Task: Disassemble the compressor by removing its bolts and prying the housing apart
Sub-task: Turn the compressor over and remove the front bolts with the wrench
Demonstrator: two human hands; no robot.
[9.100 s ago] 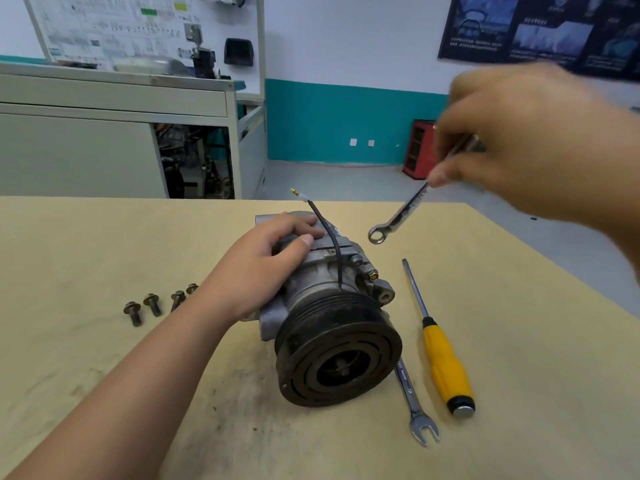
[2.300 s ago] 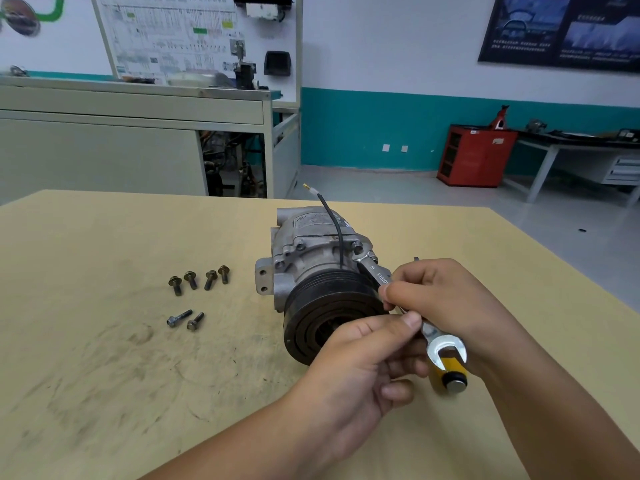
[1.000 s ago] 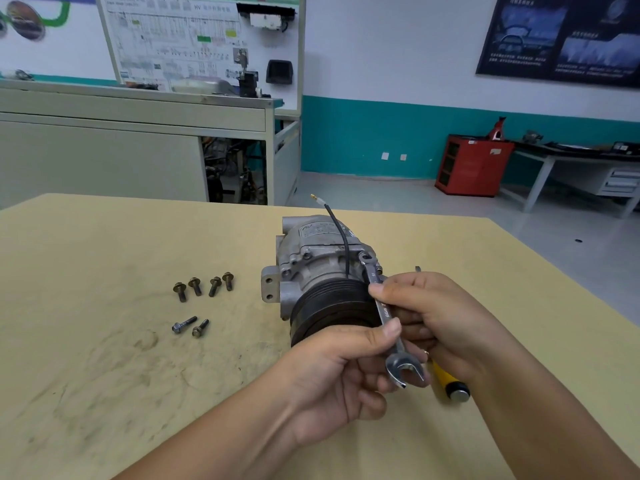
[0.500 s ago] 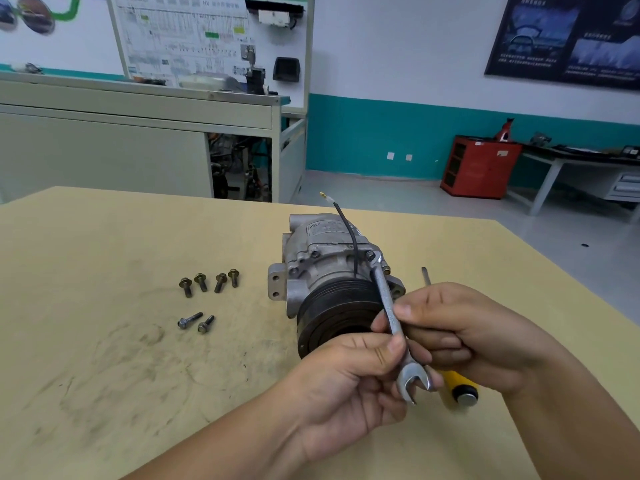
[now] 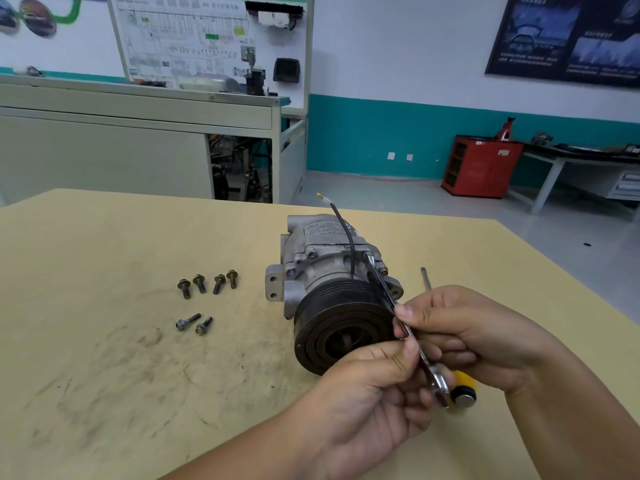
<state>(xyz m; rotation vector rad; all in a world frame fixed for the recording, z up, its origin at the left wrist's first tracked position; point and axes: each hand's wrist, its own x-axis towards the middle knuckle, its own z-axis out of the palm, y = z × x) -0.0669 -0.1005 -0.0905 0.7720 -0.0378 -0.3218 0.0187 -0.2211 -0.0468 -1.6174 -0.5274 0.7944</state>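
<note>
Grey cast-metal compressor w/ black pulley on tan counter. L hand & R hand fingers pinch slim steel spanner shank; far end on housing bolt.

Six loose bolts lie on the table, left of the compressor.

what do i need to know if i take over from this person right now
Left hand and right hand both pinch the wrench, whose far end sits on a bolt at the top of the compressor.
The compressor lies on the table, pulley toward the person; the screwdriver lies on its right, behind the hands.
Done: six bolts out, lying left of the compressor.
Left: this bolt, at least one more beside it, then pry the housing apart.
</note>
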